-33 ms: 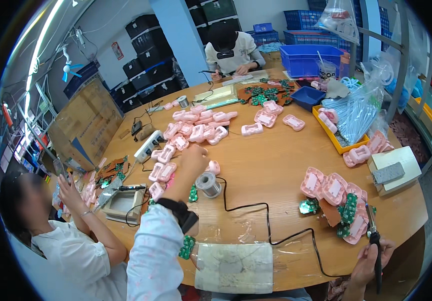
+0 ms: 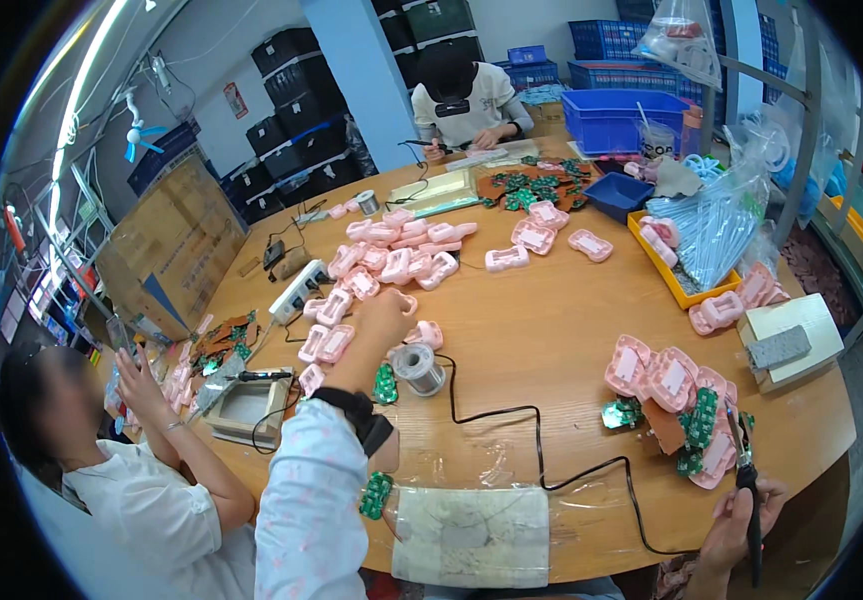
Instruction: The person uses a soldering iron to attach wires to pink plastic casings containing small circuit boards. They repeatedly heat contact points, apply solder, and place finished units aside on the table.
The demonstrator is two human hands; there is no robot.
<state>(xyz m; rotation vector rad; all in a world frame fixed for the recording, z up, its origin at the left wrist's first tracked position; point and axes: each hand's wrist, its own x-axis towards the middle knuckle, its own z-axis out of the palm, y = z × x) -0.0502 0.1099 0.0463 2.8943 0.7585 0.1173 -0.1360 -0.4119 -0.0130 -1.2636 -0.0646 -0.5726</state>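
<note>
My left hand (image 2: 383, 322) reaches forward over the table to the near edge of a heap of pink plastic shells (image 2: 396, 262). Its fingers curl on a pink shell (image 2: 406, 303) and are partly hidden by the back of the hand. In my right hand (image 2: 736, 525), at the lower right, is a soldering iron (image 2: 748, 480) with a black handle, its metal end pointing up and away. Beside that metal end lie more pink shells (image 2: 673, 378) with green circuit boards (image 2: 700, 416) and brown board pieces.
A solder wire spool (image 2: 418, 369) stands by my left wrist. A black cord (image 2: 539, 440) crosses the table to the right. Near me lies a pale work pad (image 2: 470, 537). A sponge (image 2: 777, 347) rests on a cream box. Co-workers sit at left (image 2: 141, 490) and across (image 2: 466, 105).
The view has shifted slightly. A pink shell now shows at the fingertips of my left hand. My right hand still holds the soldering iron in about the same place.
</note>
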